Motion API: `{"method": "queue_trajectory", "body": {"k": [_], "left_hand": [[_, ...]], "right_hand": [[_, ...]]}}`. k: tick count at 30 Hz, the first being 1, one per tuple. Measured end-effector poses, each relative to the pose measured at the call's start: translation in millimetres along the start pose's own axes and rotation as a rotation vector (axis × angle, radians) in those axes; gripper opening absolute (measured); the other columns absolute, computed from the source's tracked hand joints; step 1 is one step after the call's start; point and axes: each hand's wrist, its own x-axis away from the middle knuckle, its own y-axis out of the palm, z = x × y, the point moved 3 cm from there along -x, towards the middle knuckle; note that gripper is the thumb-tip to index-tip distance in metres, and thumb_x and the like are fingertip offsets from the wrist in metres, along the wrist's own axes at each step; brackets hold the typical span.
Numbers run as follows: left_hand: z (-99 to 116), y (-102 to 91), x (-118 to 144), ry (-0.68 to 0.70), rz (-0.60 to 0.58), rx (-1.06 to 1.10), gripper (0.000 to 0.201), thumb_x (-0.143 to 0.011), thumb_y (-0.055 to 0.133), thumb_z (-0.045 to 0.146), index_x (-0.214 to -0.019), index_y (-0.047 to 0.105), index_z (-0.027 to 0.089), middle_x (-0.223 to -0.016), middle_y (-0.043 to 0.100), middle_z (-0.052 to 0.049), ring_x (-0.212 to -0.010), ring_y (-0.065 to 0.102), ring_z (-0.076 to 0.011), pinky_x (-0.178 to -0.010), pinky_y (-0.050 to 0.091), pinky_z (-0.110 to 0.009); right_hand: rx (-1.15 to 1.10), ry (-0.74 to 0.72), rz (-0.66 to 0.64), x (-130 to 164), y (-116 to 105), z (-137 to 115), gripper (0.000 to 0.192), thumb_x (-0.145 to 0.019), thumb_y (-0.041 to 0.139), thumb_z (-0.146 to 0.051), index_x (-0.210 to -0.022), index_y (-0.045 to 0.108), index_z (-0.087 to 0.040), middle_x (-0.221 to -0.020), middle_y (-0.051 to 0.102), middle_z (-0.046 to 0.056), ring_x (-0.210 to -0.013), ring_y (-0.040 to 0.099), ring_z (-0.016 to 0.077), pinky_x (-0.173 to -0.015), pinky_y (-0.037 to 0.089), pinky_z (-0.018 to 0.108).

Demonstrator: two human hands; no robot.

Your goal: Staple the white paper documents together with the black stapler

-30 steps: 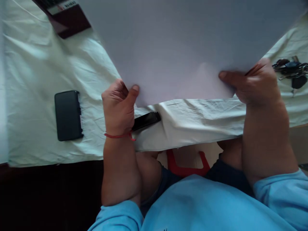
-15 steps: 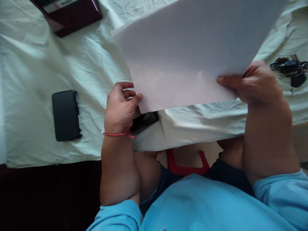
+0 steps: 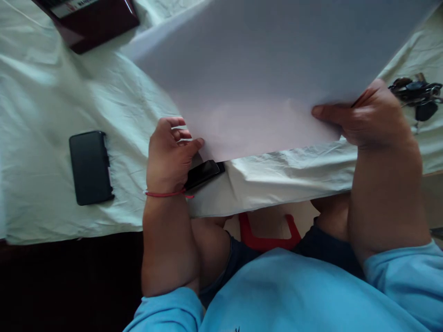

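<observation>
The right hand pinched the white sheet at its near edge, while the left hand, fingers loosely curled, touched its corner.

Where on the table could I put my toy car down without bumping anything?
The widest bare cloth lies between the dark red box and the black case. More shows near the table's front edge, under the right hand. It is crowded by the left hand, the black phone and the paper sheet, and at the keys.

Single head-worn view, looking steeply down, close over a cloth-covered table edge and the wearer's lap
</observation>
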Motion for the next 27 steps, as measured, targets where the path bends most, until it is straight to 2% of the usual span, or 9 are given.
{"method": "queue_trajectory", "body": {"k": [3,9,12,15,19,24,27], "left_hand": [[5,0.8,2,-0.100,0.067,0.007,0.048,-0.063,0.085,0.005,-0.102,0.064,0.023,-0.084,0.066,0.002,-0.072,0.060,-0.0145,-0.066,0.046,-0.030],[5,-2.0,3,-0.044,0.013,-0.066,0.043,-0.067,0.089,0.016,-0.091,0.055,0.027,-0.087,0.064,0.002,-0.076,0.062,-0.0157,-0.068,0.047,-0.031],[2,-1.3,2,-0.055,-0.009,-0.034,0.041,-0.070,0.089,0.017,-0.096,0.059,0.027,-0.087,0.064,0.002,-0.077,0.063,-0.0167,-0.070,0.047,-0.033],[4,1.6,2,-0.086,0.033,-0.021,0.044,-0.070,0.088,0.010,-0.103,0.064,0.025,-0.084,0.065,0.004,-0.075,0.062,-0.0154,-0.072,0.048,-0.034],[10,3.2,5,-0.106,0.087,-0.018,0.045,-0.068,0.086,0.003,-0.105,0.066,0.021,-0.081,0.065,0.005,-0.072,0.060,-0.0142,-0.070,0.045,-0.032],[15,3.1,8,-0.068,0.009,-0.132,0.027,-0.074,0.083,0.014,-0.093,0.063,0.021,-0.079,0.062,0.005,-0.069,0.054,-0.0117,-0.068,0.042,-0.031],[18,3.9,9,-0.094,0.036,-0.118,0.037,-0.071,0.080,0.010,-0.101,0.063,0.023,-0.080,0.062,0.006,-0.072,0.058,-0.0130,-0.068,0.043,-0.030]], "right_hand": [[0.023,0.007,0.007,2,0,-3,0.043,-0.063,0.102,-0.039,-0.079,0.072,-0.014,-0.086,0.070,0.001,-0.079,0.064,0.0114,-0.089,0.068,0.037],[-0.011,-0.002,-0.031,3,0,-3,0.040,-0.064,0.101,-0.037,-0.083,0.074,-0.013,-0.090,0.071,0.001,-0.082,0.064,0.0116,-0.094,0.067,0.040],[0.003,0.030,-0.033,3,0,-2,0.037,-0.064,0.100,-0.035,-0.083,0.076,-0.014,-0.090,0.072,0.001,-0.080,0.064,0.0107,-0.087,0.067,0.035],[-0.014,0.055,-0.054,2,1,-1,0.032,-0.067,0.098,-0.032,-0.083,0.077,-0.014,-0.089,0.074,0.002,-0.077,0.064,0.0101,-0.078,0.065,0.030],[-0.053,0.039,-0.088,2,2,-1,0.030,-0.070,0.096,-0.028,-0.086,0.077,-0.011,-0.092,0.075,0.002,-0.078,0.066,0.0093,-0.078,0.064,0.028],[0.027,0.109,-0.092,3,0,0,0.027,-0.075,0.094,-0.026,-0.086,0.076,-0.010,-0.093,0.076,0.002,-0.077,0.065,0.0074,-0.073,0.061,0.023],[0.031,0.140,-0.084,2,1,-2,0.023,-0.076,0.093,-0.022,-0.090,0.080,-0.011,-0.096,0.077,0.003,-0.078,0.067,0.0083,-0.071,0.061,0.022]]}}
